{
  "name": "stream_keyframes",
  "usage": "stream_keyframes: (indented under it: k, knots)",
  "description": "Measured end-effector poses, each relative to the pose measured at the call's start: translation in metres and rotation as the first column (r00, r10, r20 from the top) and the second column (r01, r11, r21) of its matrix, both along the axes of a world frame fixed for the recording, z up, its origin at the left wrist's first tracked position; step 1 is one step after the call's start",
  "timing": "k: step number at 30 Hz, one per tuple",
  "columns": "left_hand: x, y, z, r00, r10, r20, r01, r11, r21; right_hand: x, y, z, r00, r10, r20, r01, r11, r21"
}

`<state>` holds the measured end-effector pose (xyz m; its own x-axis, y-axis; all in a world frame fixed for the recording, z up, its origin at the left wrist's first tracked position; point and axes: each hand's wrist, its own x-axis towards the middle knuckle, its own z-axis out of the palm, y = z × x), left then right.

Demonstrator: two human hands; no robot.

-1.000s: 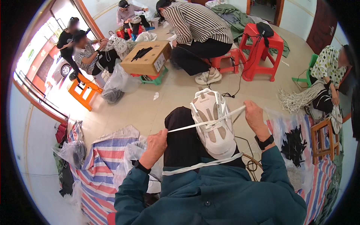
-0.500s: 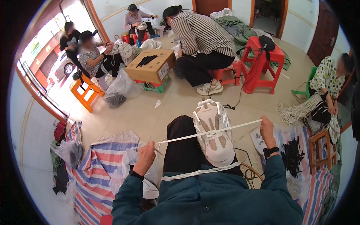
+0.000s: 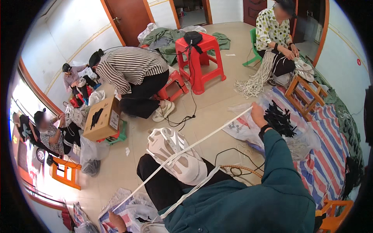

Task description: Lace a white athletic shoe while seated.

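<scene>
A white and beige sneaker (image 3: pixel 191 171) rests on my lap, its toe toward me. One flat white shoelace (image 3: pixel 215 131) runs taut across the sneaker's upper, a strand drawn out to each side. At the lower left edge my left hand (image 3: pixel 117 222) is closed on one end, partly cut off by the picture's rim. Out to the right and higher, my right hand (image 3: pixel 258 115) pinches the other end. More white laces (image 3: pixel 190 194) lie across my lap below the toe.
On the right, a plastic bag with black strips (image 3: pixel 280 119) lies on a striped sheet (image 3: pixel 318 136). A cardboard box (image 3: pixel 101 118), red stools (image 3: pixel 198 58) and a black cable (image 3: pixel 193 101) stand or lie ahead. Several people sit around; one at upper right handles white laces (image 3: pixel 254 83).
The view has swung to the right and tilted. My hands have moved farther apart, pulling longer lengths of lace from the sneaker on both sides.
</scene>
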<state>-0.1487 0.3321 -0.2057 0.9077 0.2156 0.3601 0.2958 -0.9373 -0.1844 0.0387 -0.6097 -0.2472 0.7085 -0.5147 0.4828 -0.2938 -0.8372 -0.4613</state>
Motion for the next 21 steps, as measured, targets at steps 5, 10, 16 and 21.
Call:
stream_keyframes:
  k: [5,10,16,21]
  knots:
    - [-0.022,0.053,0.010,0.933,0.297,-0.203,-0.236,0.931,0.279,-0.040,-0.063,-0.007,0.988,-0.150,-0.039,0.148,0.987,-0.055]
    - [-0.051,0.069,0.021,0.986,0.142,0.090,-0.157,0.968,0.197,-0.061,-0.113,-0.015,0.976,-0.214,-0.038,0.208,0.970,-0.126]
    - [-0.084,0.077,0.037,0.941,0.300,0.154,-0.268,0.943,-0.198,-0.079,-0.166,-0.017,0.988,-0.137,-0.072,0.138,0.990,0.003]
    - [-0.107,0.076,0.038,0.906,0.306,0.292,-0.283,0.952,-0.119,-0.091,-0.192,-0.012,0.990,-0.142,0.002,0.140,0.971,-0.195]
